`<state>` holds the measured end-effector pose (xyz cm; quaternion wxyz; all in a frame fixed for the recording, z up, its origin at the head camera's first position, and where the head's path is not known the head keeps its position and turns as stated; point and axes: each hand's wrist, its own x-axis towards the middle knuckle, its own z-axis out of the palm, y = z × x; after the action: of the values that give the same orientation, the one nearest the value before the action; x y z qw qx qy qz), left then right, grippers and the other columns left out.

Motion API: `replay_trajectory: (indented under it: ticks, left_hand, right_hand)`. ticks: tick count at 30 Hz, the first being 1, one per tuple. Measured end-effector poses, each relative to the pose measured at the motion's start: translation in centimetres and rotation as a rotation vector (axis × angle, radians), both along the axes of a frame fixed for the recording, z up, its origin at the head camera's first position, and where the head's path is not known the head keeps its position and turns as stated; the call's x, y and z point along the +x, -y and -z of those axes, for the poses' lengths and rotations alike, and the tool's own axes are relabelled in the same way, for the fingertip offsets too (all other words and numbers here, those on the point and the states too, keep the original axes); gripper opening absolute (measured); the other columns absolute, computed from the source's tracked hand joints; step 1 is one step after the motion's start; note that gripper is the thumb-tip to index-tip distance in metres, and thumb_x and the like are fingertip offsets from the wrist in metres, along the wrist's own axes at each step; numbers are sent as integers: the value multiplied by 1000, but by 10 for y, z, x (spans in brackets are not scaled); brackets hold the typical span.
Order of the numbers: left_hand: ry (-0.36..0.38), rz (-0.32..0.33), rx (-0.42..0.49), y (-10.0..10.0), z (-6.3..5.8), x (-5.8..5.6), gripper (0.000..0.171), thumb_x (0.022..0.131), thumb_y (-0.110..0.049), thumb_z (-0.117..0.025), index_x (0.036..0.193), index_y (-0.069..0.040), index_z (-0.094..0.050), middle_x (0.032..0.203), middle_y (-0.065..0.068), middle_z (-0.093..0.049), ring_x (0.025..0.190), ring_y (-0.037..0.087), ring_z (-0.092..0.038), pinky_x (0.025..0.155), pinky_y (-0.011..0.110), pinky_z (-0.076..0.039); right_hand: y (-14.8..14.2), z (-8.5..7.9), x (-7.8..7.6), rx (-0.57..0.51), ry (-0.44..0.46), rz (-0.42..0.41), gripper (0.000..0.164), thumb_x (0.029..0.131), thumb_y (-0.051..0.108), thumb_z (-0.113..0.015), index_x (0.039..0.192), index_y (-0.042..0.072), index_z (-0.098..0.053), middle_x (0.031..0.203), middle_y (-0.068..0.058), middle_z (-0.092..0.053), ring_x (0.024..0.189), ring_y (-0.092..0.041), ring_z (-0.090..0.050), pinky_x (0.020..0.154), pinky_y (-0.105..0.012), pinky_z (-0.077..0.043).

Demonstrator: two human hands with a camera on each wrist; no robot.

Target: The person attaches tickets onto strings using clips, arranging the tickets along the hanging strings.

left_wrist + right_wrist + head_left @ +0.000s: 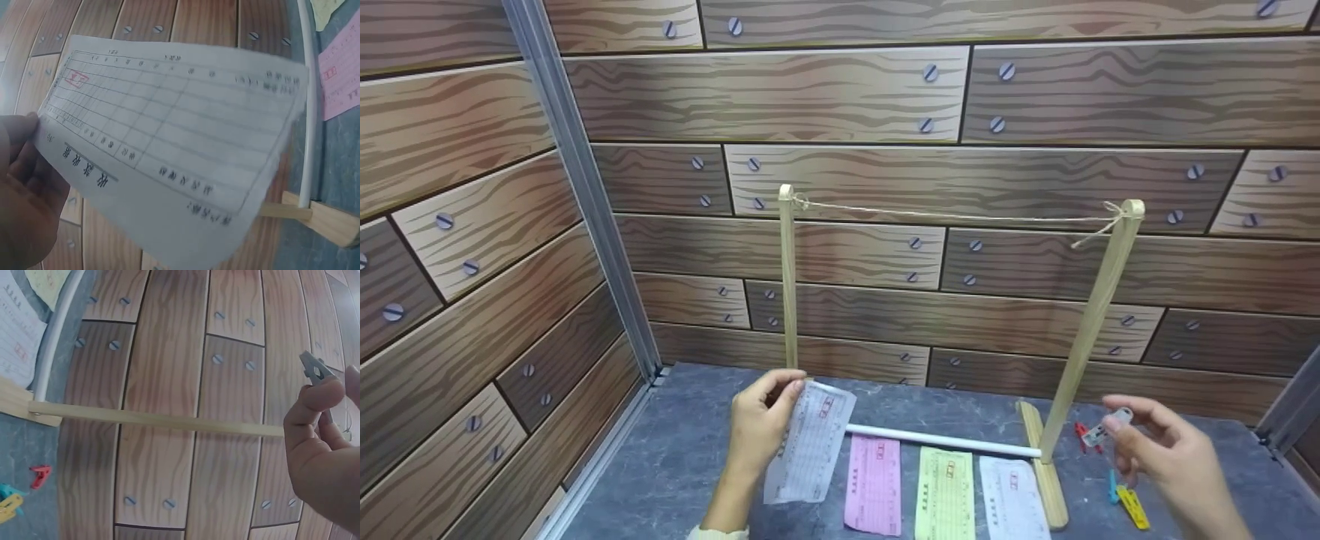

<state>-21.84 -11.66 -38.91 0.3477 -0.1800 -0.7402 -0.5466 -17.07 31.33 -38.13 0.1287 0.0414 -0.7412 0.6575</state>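
Note:
My left hand (765, 420) pinches a white printed receipt slip (819, 442) by its upper corner, in front of the left post. In the left wrist view the slip (169, 129) spans most of the picture, with ruled lines and a small red stamp. My right hand (1166, 450) holds a grey clothespin (1108, 427) between thumb and fingers, to the right of the right post. Seen from the right wrist, the clothespin (316, 370) points up out of the fingers. A thin string (952, 215) is tied between the tops of two wooden posts (1091, 330).
Pink (874, 484), yellow (945, 491) and white slips (1014, 499) lie in a row on the dark table. Behind them a white rod (941, 439) joins the stand's wooden foot (1054, 495). Red (1081, 435), blue (1113, 486) and yellow clothespins (1132, 508) lie at the right.

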Motion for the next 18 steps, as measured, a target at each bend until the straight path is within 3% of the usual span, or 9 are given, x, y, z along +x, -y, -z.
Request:
replay_trajectory:
  ticks: [3,6,9,13,18]
  left_hand:
    - [-12,-13,0,-1,-6,-3,8,84,5,-66,90,2,-70,73,8,-66,56,9,-50,49,22,-43]
    - [-27,-30,0,-1,-4,-15,8,85,3,-66,91,1,-70,71,7,-65,54,8,-47,47,22,-40]
    - [-39,-34,9,-2,-1,-29,8,86,-1,-65,92,-2,-71,70,4,-64,53,8,-45,46,23,-38]
    - [-28,-32,53,-4,-7,-41,7,88,-7,-65,93,-7,-71,73,-2,-64,56,10,-47,49,23,-39]
    - [-2,-71,135,-5,-26,-52,8,88,-7,-65,92,-8,-71,77,-2,-65,59,13,-50,51,23,-41]
  right_hand:
    - [3,-9,-2,51,5,-11,39,93,15,-61,129,3,-53,76,-12,-53,56,-19,-54,47,-32,-48]
    - [7,-18,-5,96,-9,-28,43,93,13,-61,133,5,-50,90,-14,-50,57,-18,-55,47,-31,-49]
    - [11,-26,-7,120,-48,-30,40,90,8,-63,129,2,-52,91,-15,-52,55,-17,-56,45,-30,-48]
    - [18,-37,-12,59,-115,-79,36,88,-1,-63,122,-8,-52,84,-16,-62,56,-23,-60,46,-34,-51]
    - [26,-50,-18,-52,-159,-209,36,89,-8,-57,123,-12,-47,108,-19,-61,76,-33,-67,56,-44,-53]
